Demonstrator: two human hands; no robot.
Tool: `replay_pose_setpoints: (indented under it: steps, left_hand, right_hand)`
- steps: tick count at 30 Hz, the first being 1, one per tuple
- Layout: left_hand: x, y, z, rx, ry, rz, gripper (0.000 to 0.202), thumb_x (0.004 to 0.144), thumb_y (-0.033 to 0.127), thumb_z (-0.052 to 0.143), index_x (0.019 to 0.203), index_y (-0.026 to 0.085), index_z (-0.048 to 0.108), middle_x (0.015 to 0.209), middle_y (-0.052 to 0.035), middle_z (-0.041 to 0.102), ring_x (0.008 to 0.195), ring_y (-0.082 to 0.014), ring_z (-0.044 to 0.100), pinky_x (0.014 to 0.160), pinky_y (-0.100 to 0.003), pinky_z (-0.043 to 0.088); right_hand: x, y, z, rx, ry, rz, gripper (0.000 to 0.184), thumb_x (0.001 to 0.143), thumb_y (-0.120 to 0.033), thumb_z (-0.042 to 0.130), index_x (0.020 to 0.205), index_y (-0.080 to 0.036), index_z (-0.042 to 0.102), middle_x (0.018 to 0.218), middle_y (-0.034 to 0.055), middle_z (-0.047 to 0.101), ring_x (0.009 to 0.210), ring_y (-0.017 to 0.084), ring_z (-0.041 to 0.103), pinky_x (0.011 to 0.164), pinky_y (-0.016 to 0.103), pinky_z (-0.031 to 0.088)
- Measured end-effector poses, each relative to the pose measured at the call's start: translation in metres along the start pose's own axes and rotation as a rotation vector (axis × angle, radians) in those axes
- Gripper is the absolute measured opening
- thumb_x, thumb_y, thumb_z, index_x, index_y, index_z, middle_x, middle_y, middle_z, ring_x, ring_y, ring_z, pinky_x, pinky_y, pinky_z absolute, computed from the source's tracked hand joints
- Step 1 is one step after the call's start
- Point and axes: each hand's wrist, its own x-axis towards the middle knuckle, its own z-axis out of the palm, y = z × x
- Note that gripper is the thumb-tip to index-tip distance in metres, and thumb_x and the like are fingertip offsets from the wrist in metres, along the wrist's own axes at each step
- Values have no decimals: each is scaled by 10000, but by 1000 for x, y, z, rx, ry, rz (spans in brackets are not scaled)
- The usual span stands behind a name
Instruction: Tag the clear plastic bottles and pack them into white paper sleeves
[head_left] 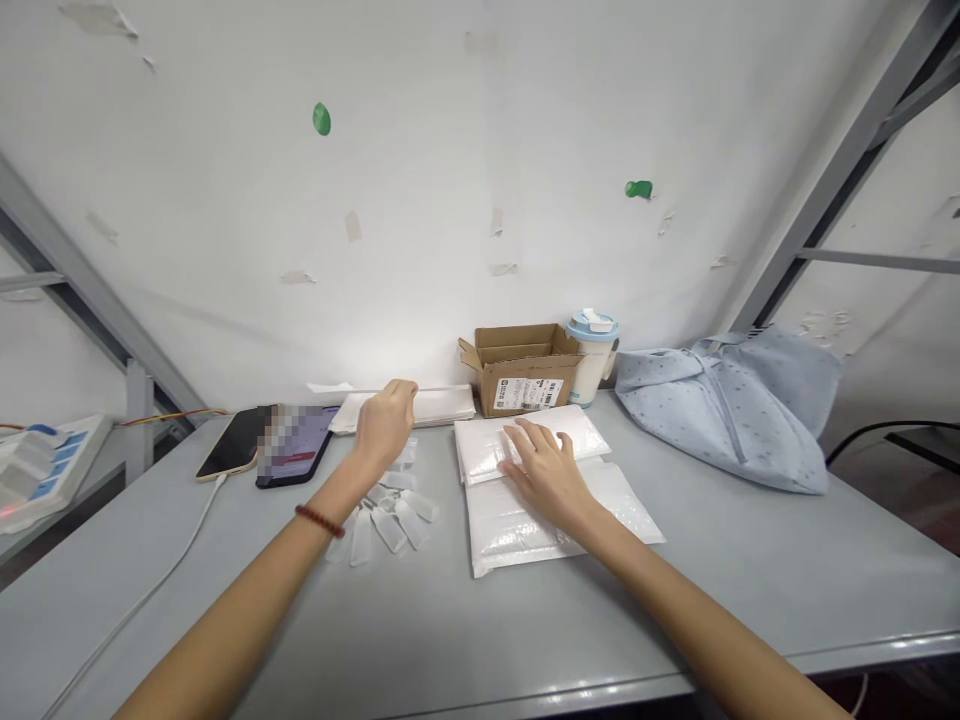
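Note:
My left hand [386,425], with a beaded bracelet [319,521] on its wrist, is closed in front of a stack of white paper [442,404]. Whatever its fingers may pinch is hidden. Below that hand, several translucent plastic tags [388,530] lie fanned out on the table, partly covered by the wrist. My right hand [549,472] rests with spread fingers on white bubble mailers [495,525]. One bubble mailer [480,447] overlaps the far part of a larger one.
Behind the mailers stand an open cardboard box [525,385] and a lidded cup [592,360]. A blue cloth bag [735,410] lies at right. Two phones [232,443] lie at left, one with a white cable [165,575]. A power strip [56,470] sits beyond the table's left edge.

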Motion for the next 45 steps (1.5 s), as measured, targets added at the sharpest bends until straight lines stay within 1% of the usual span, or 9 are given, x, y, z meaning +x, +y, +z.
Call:
replay_pose_setpoints:
  steps: [5,9,13,16,23,27,35,41,45]
  left_hand:
    - [-64,22,-4,-20,231,297,267,890,132,360,1020,160,592,1034,-98,669,935,-193,637,780,-283,509]
    - [-95,42,6,-146,234,572,311,866,59,370,1104,122,559,1085,-136,650,972,-197,634,801,-279,535]
    - [-100,50,11,-296,143,625,301,871,68,378,1110,121,554,1103,-134,638,1036,-196,602,869,-298,520]
    - [-91,39,6,-360,186,461,242,873,125,423,1059,155,574,1081,-109,638,1030,-190,596,890,-314,506]
    - [-55,-14,-25,-465,265,-332,344,834,343,483,1118,160,548,1150,-115,566,849,-187,604,648,-285,520]
    - [-46,-26,-34,-918,40,-621,428,758,371,562,1107,123,577,1070,-105,620,696,-154,622,632,-284,510]
    - [-51,-15,-28,-1292,-220,-671,407,611,248,690,991,114,630,802,-44,694,693,-164,629,596,-240,473]
    - [-61,8,-26,-1317,-564,-477,413,618,198,680,1021,136,620,865,-58,699,751,-194,646,704,-314,504]
    - [-68,19,-24,-1289,-743,-312,339,621,231,710,942,142,646,897,-57,694,862,-209,630,797,-331,487]
  right_hand:
    - [-4,-18,-13,33,287,-260,412,896,-234,440,1298,-149,412,1326,170,467,1259,247,377,969,438,311]
    - [-9,-28,-10,-40,232,-332,424,885,-117,376,1307,-127,415,1292,148,514,1207,240,442,957,422,334]
    - [-9,-21,-1,-98,147,-360,411,856,-21,319,1218,-85,502,1188,151,592,1077,231,537,878,407,391]
    - [-7,-12,1,-119,137,-378,408,840,15,308,1168,-64,538,1168,167,598,1069,244,541,838,410,416]
    - [-5,-7,-1,-42,170,-351,485,812,50,283,1214,-96,512,1239,165,549,1137,235,495,838,370,444]
    - [-5,-8,-1,-20,167,-383,518,792,75,275,1222,-110,499,1272,172,516,1182,243,456,846,376,437]
    - [-6,-14,-7,-30,14,-311,568,772,-84,476,1328,-154,386,1383,214,367,1280,335,315,916,511,357]
    - [-7,-17,-15,32,-99,-290,790,717,-313,562,1411,-147,222,1466,240,152,1329,383,164,950,597,244]
    - [-8,-19,-17,104,-121,-306,859,658,-362,578,1405,-144,215,1448,226,190,1323,373,161,978,597,176]
